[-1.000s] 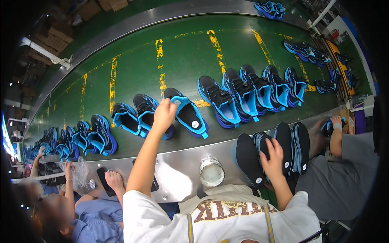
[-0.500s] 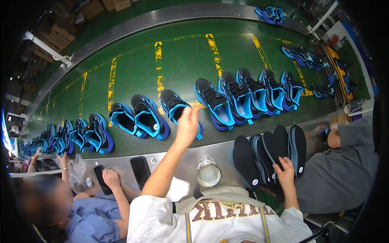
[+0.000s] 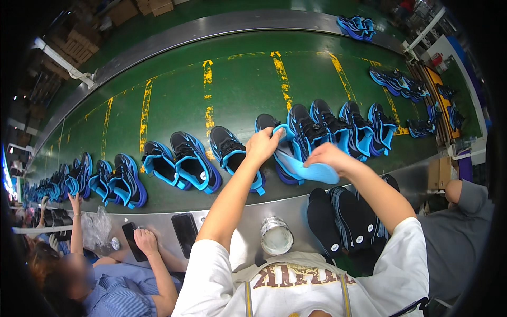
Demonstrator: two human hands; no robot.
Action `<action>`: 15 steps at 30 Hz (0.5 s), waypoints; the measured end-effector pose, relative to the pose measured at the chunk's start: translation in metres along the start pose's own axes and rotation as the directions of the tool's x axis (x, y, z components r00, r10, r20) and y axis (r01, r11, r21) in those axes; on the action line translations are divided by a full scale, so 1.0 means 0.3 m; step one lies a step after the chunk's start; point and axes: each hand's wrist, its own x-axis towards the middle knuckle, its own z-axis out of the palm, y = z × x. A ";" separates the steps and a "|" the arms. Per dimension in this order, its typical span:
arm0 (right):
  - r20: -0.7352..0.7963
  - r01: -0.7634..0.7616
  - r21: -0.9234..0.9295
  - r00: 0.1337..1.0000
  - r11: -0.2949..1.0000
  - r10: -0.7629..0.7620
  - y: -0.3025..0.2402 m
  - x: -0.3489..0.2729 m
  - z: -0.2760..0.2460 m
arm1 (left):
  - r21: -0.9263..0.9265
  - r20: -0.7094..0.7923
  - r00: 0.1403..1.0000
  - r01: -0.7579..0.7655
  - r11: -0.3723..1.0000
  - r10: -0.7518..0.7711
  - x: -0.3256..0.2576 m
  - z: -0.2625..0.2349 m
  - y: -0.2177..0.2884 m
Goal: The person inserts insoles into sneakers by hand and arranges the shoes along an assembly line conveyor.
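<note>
Two hands of mine work over one shoe, a black and blue sneaker (image 3: 265, 122) that sits on the green conveyor belt (image 3: 243, 79) with its toe pointing away from me. With my left hand (image 3: 262, 146) I hold the sneaker at its opening, fingers closed near the light blue lining; my hand hides part of the upper, so I cannot tell exactly which edge is pinched. In my right hand (image 3: 330, 157) I grip a light blue insole (image 3: 317, 173), thumb and fingers narrowed on it near its rounded end. That end sticks out past the right side of the sneaker, tilted and curving, while the other end slants to the shoe's opening; I cannot tell how much of it lies inside.

Four more sneakers (image 3: 332, 124) stand in a close row just to the right of mine, and a single sneaker (image 3: 224, 138) stands near on the left, beside a pair (image 3: 193, 158). Nearer to me, on the metal ledge (image 3: 237, 211), black insoles (image 3: 351, 224) lie in stacks below my right forearm. A round tub (image 3: 277, 236) with whitish contents stands left of them, and farther left lies a dark phone (image 3: 185, 232). Beyond it, a co-worker's hand (image 3: 146, 240) rests by a second phone (image 3: 132, 238).
</note>
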 end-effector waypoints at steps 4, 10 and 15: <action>-0.066 0.165 -0.647 0.961 0.745 -0.270 0.100 0.190 0.136 | -0.129 0.095 0.995 0.052 0.990 -0.040 0.035 0.047 -0.061; -0.005 0.268 -0.920 0.719 0.284 -0.695 0.205 0.175 0.217 | -0.194 0.109 0.989 -0.079 0.978 0.102 0.032 0.042 -0.078; -0.174 0.027 -0.902 0.890 0.430 -0.421 0.092 0.063 0.223 | -0.424 -0.006 0.998 -0.066 0.903 0.070 0.008 0.084 -0.073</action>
